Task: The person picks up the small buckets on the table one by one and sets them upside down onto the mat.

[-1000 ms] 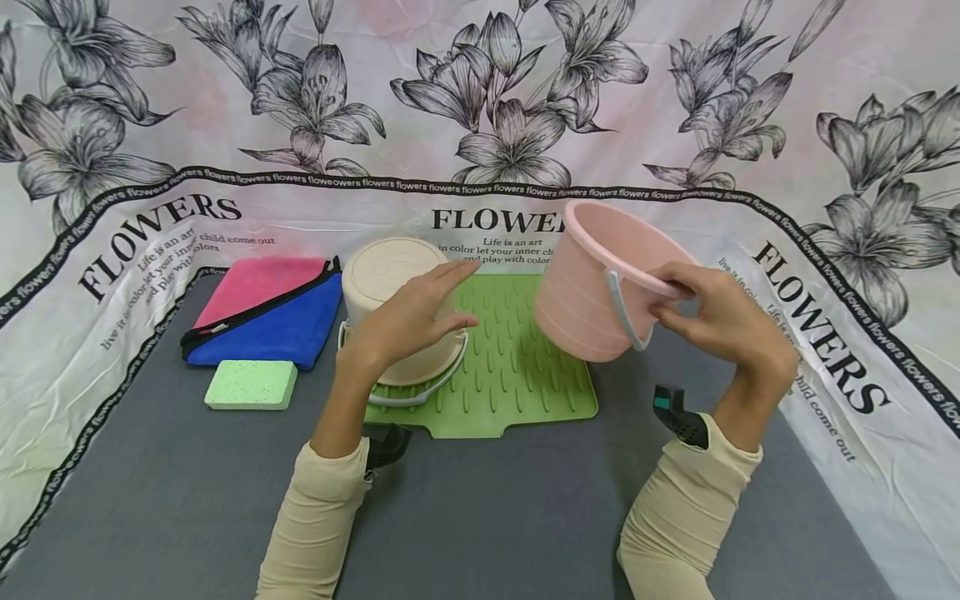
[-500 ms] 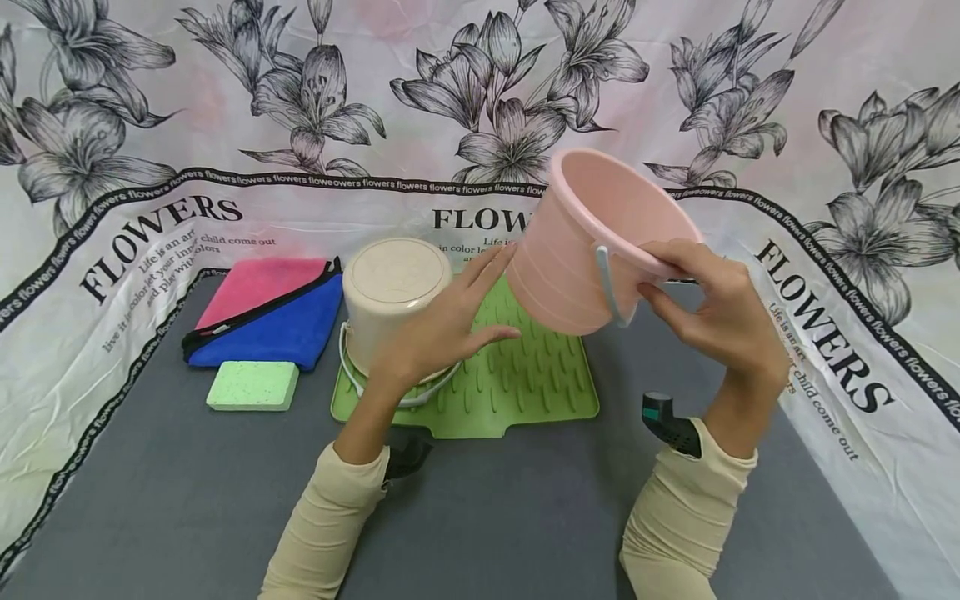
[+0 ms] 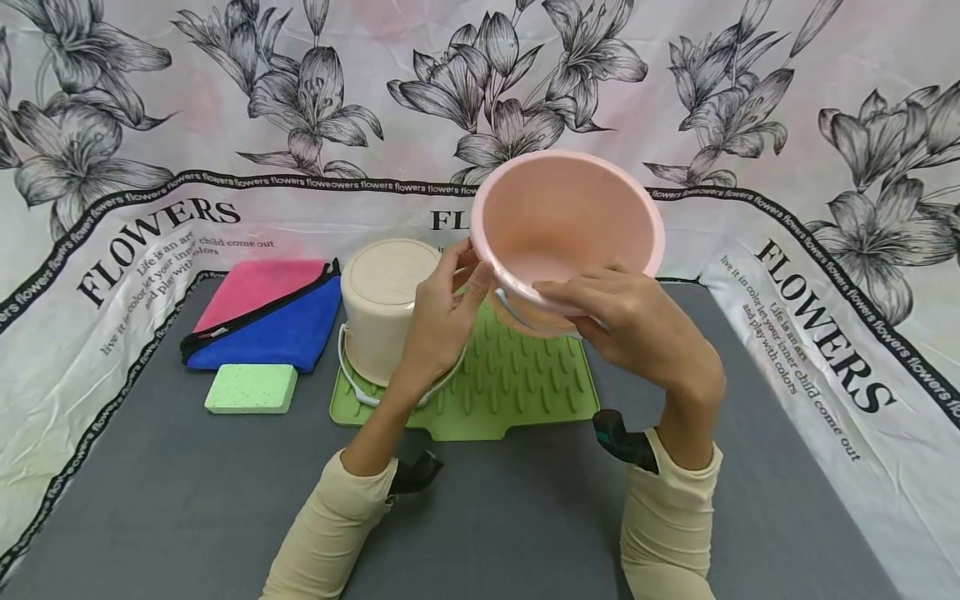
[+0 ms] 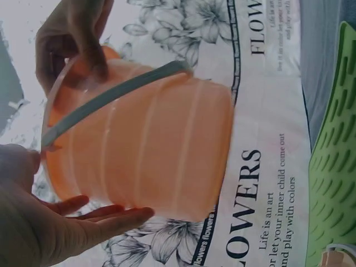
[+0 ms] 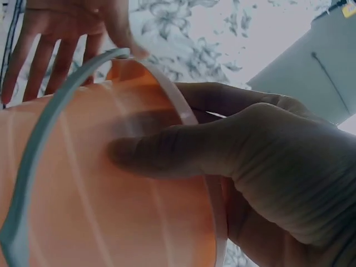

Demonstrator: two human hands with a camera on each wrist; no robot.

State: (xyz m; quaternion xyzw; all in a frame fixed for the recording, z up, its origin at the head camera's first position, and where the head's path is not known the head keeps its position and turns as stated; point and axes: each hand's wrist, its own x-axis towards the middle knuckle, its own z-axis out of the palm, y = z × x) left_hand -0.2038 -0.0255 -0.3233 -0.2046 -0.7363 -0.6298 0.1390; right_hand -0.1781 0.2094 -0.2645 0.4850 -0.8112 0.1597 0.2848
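A pink bucket [image 3: 517,200] with a thin grey handle [image 4: 111,95] hangs tilted in the air, its mouth facing me. My right hand [image 3: 645,325] grips the near rim, thumb [image 5: 167,151] against the outer wall and fingers over the inside. At the bucket's left side, my left hand [image 3: 442,317] holds it, thumb by the rim and fingers [image 4: 111,222] along the outer wall. Below and left, an upside-down cream bucket [image 3: 378,312] stands on a green ridged drying mat [image 3: 540,383], its pale handle [image 3: 352,379] lowered around it. The left forearm overlaps part of that mat.
A pink-and-blue zippered cloth pouch [image 3: 277,317] lies on the left of the grey table [image 3: 510,517]. In front of it is a light green sponge [image 3: 251,388]. A flower-printed white cloth [image 3: 840,467] hangs behind and borders the sides.
The pink bucket has risen, moved left and turned its mouth toward me. My right hand has shifted left with it, while my left hand has come from open beside it to hold its side.
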